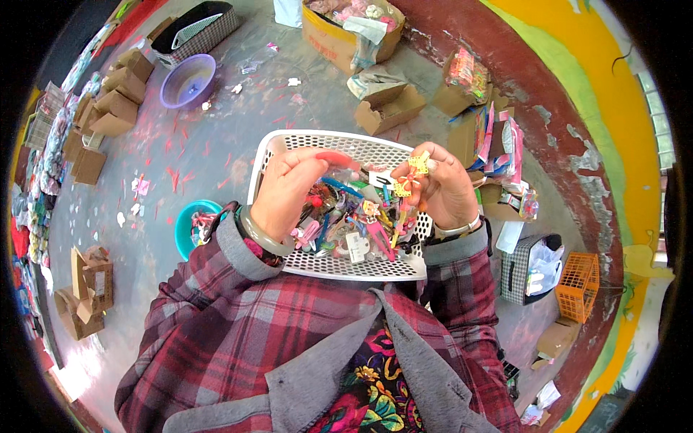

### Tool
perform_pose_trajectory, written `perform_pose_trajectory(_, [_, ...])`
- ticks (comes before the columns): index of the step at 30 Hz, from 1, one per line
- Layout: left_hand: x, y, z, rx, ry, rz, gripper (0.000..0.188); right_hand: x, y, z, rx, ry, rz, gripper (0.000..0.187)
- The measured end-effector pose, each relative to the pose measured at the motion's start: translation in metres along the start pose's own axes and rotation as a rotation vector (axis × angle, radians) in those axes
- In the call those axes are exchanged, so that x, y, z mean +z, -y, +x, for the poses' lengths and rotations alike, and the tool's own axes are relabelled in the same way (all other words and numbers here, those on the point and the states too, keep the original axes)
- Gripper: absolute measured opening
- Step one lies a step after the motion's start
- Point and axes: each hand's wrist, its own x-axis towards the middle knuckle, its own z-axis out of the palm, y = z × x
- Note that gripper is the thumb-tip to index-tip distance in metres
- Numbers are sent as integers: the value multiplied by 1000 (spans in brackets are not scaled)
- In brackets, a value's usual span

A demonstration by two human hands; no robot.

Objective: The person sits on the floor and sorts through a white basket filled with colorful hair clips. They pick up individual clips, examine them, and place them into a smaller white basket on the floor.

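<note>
Clamped on yellow ornament [411, 180] by right hand [446, 193], at red curved piece [333, 157] with left hand [289, 185], closure indeterminable, above white basket [339, 271].

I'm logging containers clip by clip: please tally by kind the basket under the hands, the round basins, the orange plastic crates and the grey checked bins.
White basket: 1
Basins: 2 (purple basin, teal basin)
Orange crate: 1
Checked bins: 2 (upper left bin, right-hand bin)
Total: 6
</note>
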Motion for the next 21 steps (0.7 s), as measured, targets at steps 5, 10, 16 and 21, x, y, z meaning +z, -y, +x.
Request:
perform_pose_trajectory(5, [4,-3,2,-43,21,-17,30,0,-2,-4,5,14,146,15])
perform_pose_trajectory(10, [7,-3,2,-51,13,-29,29,2,-2,-1,21,-4,192,20])
perform_pose_trajectory(16, [5,-5,1,-69,16,67,30,10,-8,-3,-58,-42,-40,17])
perform_pose_trajectory(21, [5,-5,3,-66,86,109,30,19,-2,-11,-302,-63,-275,18])
